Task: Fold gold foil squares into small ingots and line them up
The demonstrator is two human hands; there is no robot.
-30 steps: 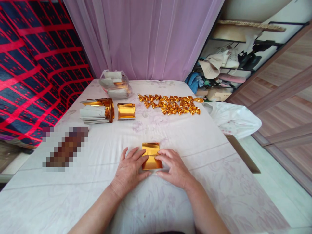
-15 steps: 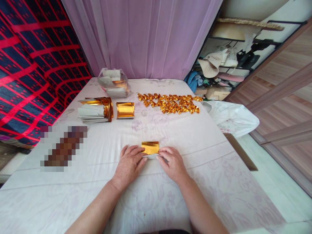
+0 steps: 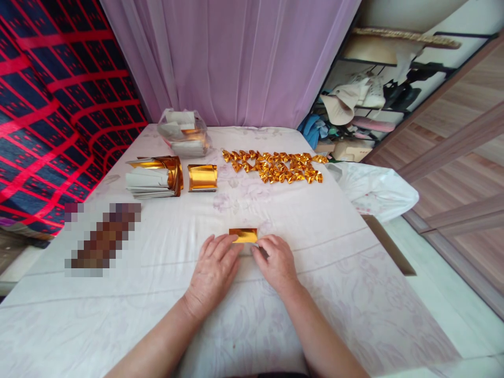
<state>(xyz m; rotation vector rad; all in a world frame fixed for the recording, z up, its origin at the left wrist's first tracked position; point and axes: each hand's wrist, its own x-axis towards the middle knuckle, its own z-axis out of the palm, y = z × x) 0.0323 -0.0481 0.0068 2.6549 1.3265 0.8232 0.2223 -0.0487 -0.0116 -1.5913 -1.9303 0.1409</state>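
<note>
A small gold foil sheet point(image 3: 243, 235) lies folded on the white floral cloth point(image 3: 315, 273) in front of me. My left hand point(image 3: 214, 270) presses its fingertips on the sheet's left near edge. My right hand point(image 3: 275, 262) presses on its right near edge. Only a narrow gold strip shows beyond my fingers. Both hands rest flat on the cloth, close together.
Several folded gold pieces point(image 3: 275, 167) lie in rows at the far middle. A stack of gold and white sheets point(image 3: 155, 177) and a loose gold sheet point(image 3: 202, 177) sit far left, behind them a clear bag of paper point(image 3: 183, 134). A white plastic bag point(image 3: 374, 189) hangs off the right edge.
The gold sheet showed as a full square a second ago. My fingers have folded its near edge away from me, and only a thin strip now shows.
</note>
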